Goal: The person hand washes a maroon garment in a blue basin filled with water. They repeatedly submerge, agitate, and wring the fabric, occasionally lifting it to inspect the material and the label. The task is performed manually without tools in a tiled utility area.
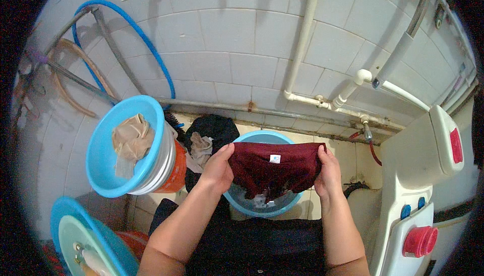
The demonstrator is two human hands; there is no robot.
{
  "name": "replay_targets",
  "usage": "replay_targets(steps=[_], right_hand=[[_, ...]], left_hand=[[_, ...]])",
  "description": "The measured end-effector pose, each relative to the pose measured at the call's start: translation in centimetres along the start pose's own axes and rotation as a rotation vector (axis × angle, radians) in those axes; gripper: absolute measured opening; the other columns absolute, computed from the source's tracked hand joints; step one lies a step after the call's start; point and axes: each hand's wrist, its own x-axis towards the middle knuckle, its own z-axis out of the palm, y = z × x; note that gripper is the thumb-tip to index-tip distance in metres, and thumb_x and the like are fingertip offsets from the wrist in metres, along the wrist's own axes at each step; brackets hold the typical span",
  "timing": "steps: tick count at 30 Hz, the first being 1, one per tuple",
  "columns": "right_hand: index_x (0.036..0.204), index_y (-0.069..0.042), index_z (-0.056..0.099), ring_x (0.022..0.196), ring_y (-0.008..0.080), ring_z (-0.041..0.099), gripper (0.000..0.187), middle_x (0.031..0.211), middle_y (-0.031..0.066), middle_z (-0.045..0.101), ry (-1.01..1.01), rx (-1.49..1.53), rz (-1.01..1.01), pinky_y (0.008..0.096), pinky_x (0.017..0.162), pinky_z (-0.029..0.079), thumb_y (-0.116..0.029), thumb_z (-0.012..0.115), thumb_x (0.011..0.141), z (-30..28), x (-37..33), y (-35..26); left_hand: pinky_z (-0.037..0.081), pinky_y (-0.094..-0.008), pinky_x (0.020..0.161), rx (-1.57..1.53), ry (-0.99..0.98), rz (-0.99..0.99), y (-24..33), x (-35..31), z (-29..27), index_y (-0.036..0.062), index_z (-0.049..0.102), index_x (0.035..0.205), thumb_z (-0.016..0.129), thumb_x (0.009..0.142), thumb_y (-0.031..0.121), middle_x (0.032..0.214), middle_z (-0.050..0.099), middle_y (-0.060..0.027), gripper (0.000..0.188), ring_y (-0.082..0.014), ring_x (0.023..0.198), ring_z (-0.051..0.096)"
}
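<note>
Stretched between my two hands is a dark maroon garment (275, 167) with a small white label at the middle of its upper edge. My left hand (220, 169) grips its left corner, fingers partly hidden behind the cloth. On the other side my right hand (327, 171) pinches the right corner. The lower part of the cloth hangs down in folds over a light blue basin (259, 212) on the floor. Water and something whitish show inside that basin, below the hanging cloth.
At left, a blue tub (96, 147) holding beige cloth (133, 137) sits on a white and orange bucket (171, 172). Dark clothes (212, 127) lie behind the basin. Lower left are more tubs (65, 210). A toilet (413, 175) with a red mug (420, 241) stands right; pipes (301, 39) line the wall.
</note>
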Motion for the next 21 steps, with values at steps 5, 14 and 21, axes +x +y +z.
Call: replay_targets(steps=[5, 14, 21], right_hand=[[0.106, -0.002, 0.050, 0.093, 0.0222, 0.057, 0.027, 0.102, 0.0095, 0.058, 0.006, -0.024, -0.018, 0.0363, 0.085, 0.044, -0.025, 0.042, 0.095, 0.2, -0.3, -0.2], [0.107, -0.002, 0.051, 0.095, 0.0227, 0.056, 0.028, 0.103, 0.0097, 0.058, -0.018, 0.015, -0.017, 0.0370, 0.086, 0.044, -0.026, 0.042, 0.094, 0.5, -0.8, 0.2], [0.109, -0.002, 0.050, 0.095, 0.0230, 0.056, 0.028, 0.104, 0.0095, 0.058, -0.014, 0.001, -0.035, 0.0373, 0.087, 0.043, -0.025, 0.042, 0.095, 0.4, -0.8, 0.5]], left_hand=[[0.042, -0.0387, 0.090, 0.027, -0.044, 0.024, 0.0, -0.2, 0.3, 0.0096, 0.057, 0.101, 0.046, 0.091, 0.027, 0.102, 0.063, -0.0061, 0.022, -0.0208, 0.097, 0.058], [0.042, -0.0400, 0.092, 0.022, -0.045, 0.020, 0.0, -0.8, -0.1, 0.0088, 0.056, 0.102, 0.044, 0.093, 0.026, 0.105, 0.062, -0.0072, 0.023, -0.0218, 0.098, 0.058], [0.040, -0.0388, 0.094, -0.019, -0.045, -0.026, -0.4, -0.8, -0.5, 0.0039, 0.050, 0.111, 0.039, 0.095, 0.021, 0.111, 0.057, -0.0095, 0.026, -0.0221, 0.104, 0.054]])
